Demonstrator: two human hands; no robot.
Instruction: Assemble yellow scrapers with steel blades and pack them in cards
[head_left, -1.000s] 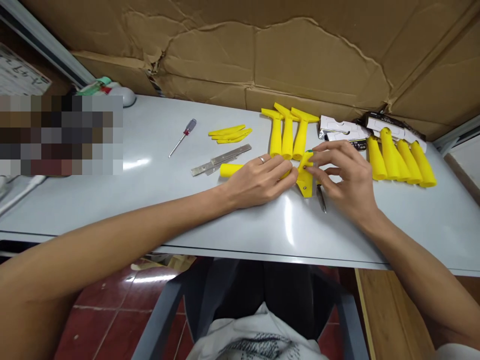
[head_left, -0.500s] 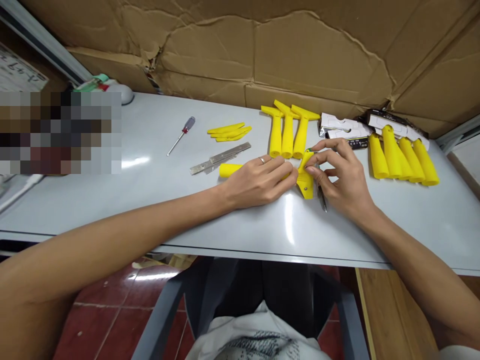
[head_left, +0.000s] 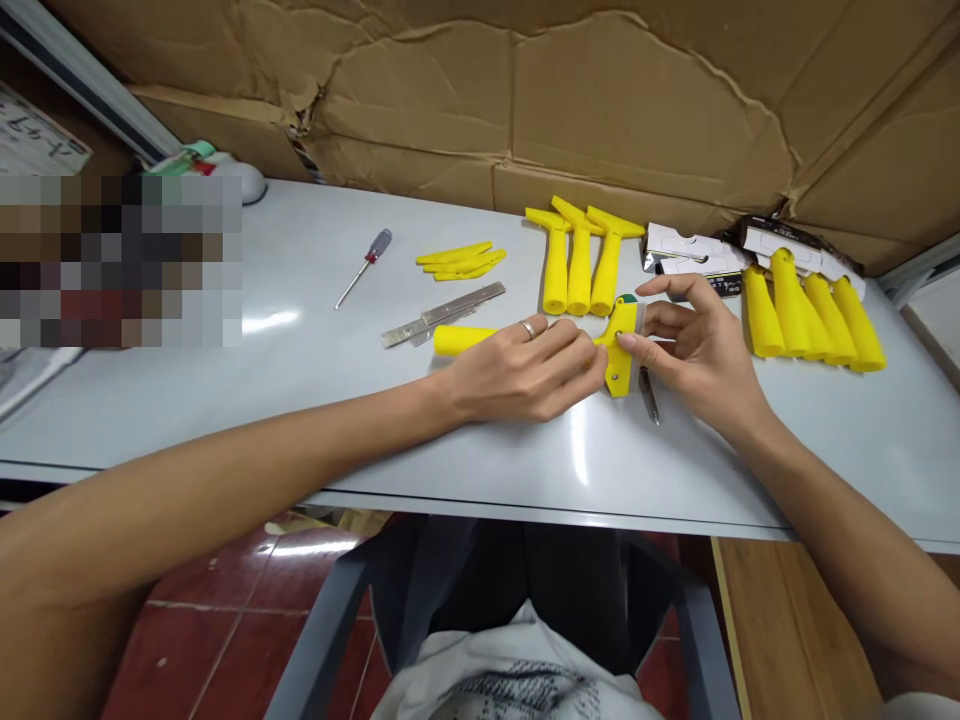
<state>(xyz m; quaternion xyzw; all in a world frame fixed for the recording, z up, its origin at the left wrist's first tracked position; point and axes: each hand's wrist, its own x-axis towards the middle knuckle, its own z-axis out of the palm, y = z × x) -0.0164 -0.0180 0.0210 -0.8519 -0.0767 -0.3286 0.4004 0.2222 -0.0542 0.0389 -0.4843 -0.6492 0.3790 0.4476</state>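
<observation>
1. Scraper (head_left: 621,360), yellow, lies between our hands, its handle under our left palm.
2. We curl our left hand (head_left: 534,365) closely around that handle.
3. We hold our right hand (head_left: 697,350) half open, thumb at the scraper's head; whether it grips, we cannot tell.
4. Beyond our left hand we see three yellow T-shaped handles (head_left: 579,268); farther left, a screwdriver (head_left: 380,245).

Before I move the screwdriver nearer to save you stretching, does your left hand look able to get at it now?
Probably yes, if it lets go first: the left hand is closed over the yellow handle, but the screwdriver lies uncovered, and only flat strips are near the way.
</observation>
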